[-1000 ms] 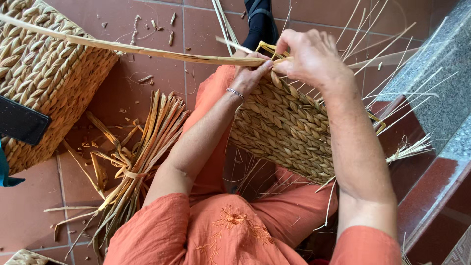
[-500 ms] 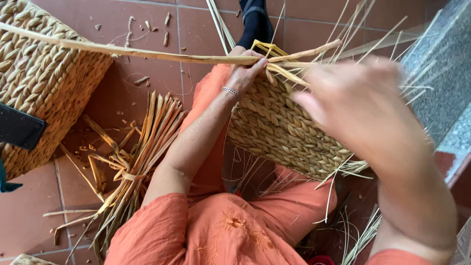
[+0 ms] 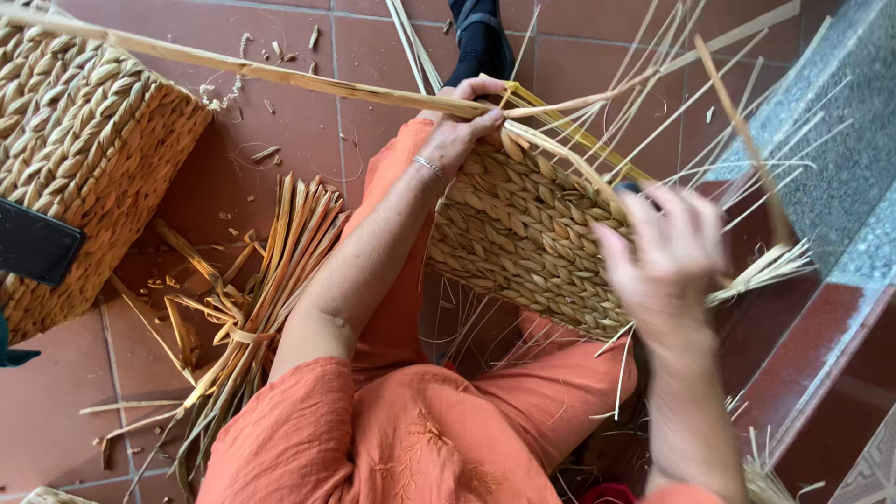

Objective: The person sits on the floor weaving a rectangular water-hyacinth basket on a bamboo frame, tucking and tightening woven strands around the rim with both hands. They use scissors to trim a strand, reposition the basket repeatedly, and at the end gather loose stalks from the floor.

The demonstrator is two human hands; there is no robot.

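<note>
A half-woven straw basket (image 3: 523, 233) lies on my lap, over orange trousers, with loose stakes fanning out from its upper edge. My left hand (image 3: 462, 126) is closed at the basket's top corner, pinching a long flat straw strand (image 3: 280, 75) that runs off to the upper left. My right hand (image 3: 667, 261) is blurred in front of the basket's right end, fingers spread. Nothing is clearly in its grasp. A tuft of straw ends (image 3: 770, 271) sticks out just behind it.
A finished woven basket (image 3: 84, 159) stands at the left with a flat black object (image 3: 33, 243) on it. A bundle of straw strips (image 3: 271, 280) lies on the red tile floor beside my left knee. A grey stone step (image 3: 840, 168) rises on the right.
My right hand left the basket's top rim and swept down and to the right along the basket. The left hand stayed at the top corner, still pinching the long strand.
</note>
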